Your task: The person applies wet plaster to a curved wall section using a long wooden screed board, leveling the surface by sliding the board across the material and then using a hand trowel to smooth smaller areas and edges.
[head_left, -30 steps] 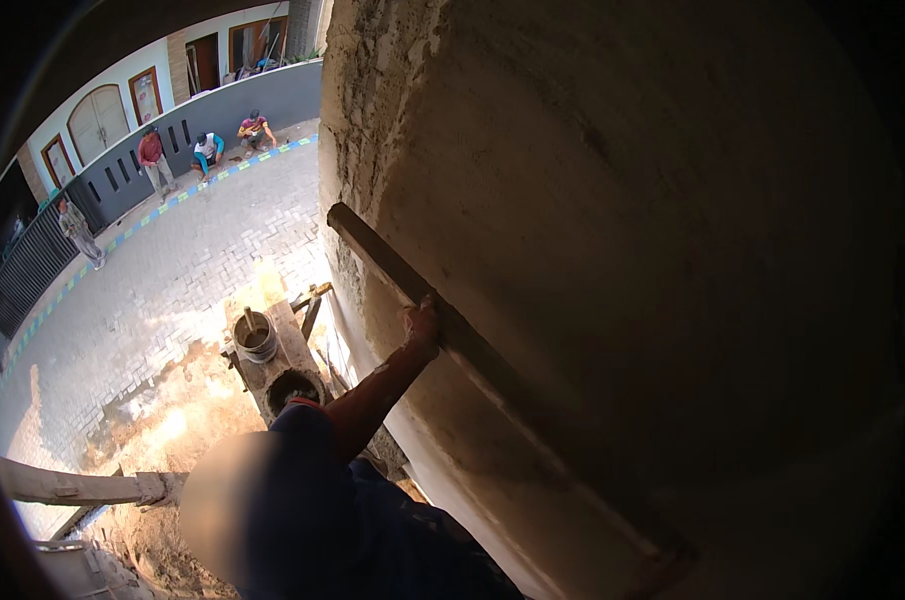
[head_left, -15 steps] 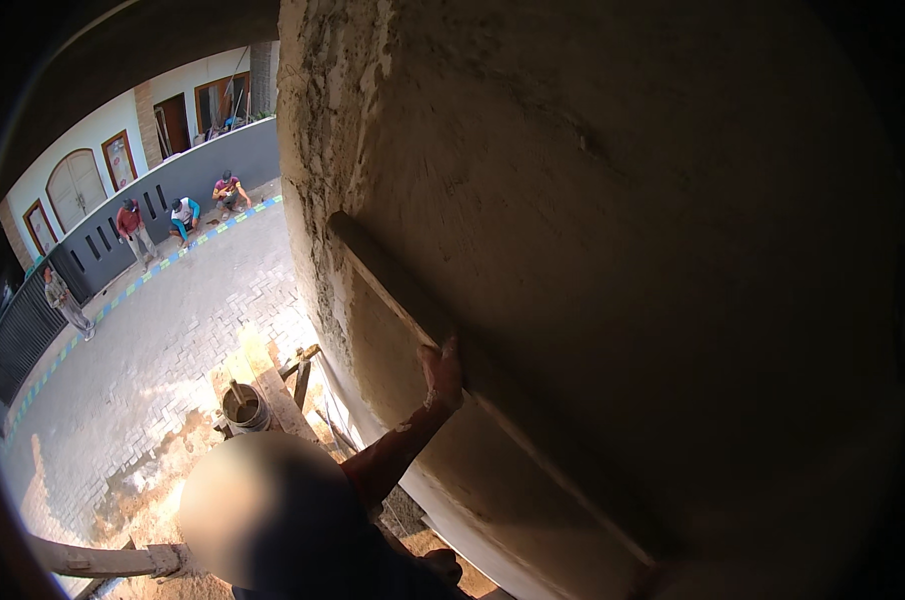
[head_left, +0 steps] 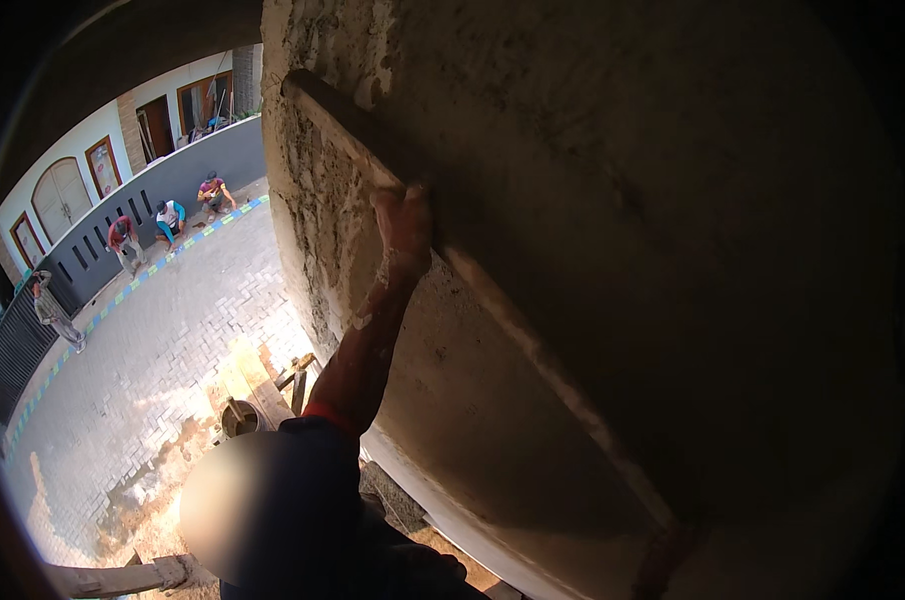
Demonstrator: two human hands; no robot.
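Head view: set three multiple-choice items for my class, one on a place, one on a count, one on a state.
1. Where is the co-worker's hand? A on a ladder B on the long board C in a pocket
2. How many people are by the grey fence? A two B four C seven
3. The long board is: A pressed on the wall B lying on the ground C snapped in two
B, fingers wrap it; B, four show there; A, it lies against the plaster.

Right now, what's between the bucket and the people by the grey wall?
In the head view, only brick paving and a painted kerb stripe lie between the bucket and the crouching people.
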